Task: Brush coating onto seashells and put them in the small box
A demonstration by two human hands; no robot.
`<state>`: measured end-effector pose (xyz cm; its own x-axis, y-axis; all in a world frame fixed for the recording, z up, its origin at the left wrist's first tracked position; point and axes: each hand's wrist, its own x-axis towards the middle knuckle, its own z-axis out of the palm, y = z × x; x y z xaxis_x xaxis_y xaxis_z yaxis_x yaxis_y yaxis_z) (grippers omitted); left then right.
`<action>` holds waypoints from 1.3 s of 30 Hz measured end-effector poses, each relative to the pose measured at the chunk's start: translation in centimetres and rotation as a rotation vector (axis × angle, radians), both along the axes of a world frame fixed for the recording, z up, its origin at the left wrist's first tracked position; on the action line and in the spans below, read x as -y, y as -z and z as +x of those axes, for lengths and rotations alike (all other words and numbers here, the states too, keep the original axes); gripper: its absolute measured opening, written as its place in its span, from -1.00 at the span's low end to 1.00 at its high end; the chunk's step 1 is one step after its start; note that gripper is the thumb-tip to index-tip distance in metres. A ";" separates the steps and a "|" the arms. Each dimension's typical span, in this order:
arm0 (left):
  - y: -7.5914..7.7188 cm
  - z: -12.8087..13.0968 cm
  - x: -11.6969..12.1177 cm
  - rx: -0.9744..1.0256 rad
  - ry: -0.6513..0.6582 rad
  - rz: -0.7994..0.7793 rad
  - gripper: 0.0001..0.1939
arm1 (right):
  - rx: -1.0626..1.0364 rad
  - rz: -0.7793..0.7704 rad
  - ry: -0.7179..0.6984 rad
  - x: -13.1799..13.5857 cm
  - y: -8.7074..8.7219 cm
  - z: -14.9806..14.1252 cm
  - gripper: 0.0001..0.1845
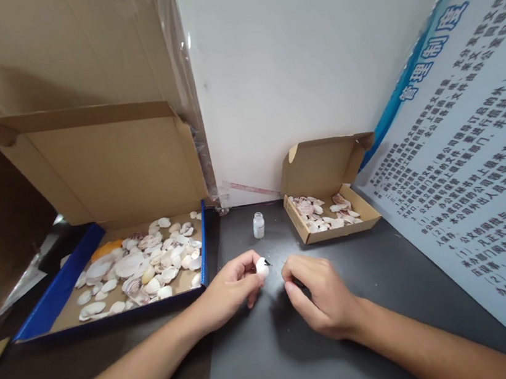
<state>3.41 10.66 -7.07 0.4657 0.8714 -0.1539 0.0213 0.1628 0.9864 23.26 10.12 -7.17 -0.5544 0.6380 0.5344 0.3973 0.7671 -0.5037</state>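
Nearer than the small bottle (258, 227), the right hand (320, 295) has its fingers curled, on what I cannot tell; the left hand (231, 285) pinches 1 white piece (261, 269) in front of the bottle; likely light, stiff, slippery, chippable, best held by its sides; it looks rounded, dark-marked; shells (169, 262) fill 2 containers: the blue-sided box (203, 246) left of the bottle, the brown box (345, 231) right.
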 end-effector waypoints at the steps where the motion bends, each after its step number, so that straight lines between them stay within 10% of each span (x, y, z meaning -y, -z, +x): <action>1: 0.0 0.0 0.0 -0.002 0.003 0.004 -0.79 | -0.008 -0.004 -0.009 0.1 0.0 0.0 -0.91; 39: -0.7 0.1 0.7 -0.063 0.057 0.097 -0.79 | -0.137 0.031 -0.046 -0.6 0.2 0.6 -0.92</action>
<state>3.49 9.95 -6.36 0.5066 0.8563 -0.1010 0.0903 0.0638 0.9939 23.90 10.75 -7.39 -0.5032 0.5954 0.6263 0.2905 0.7991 -0.5263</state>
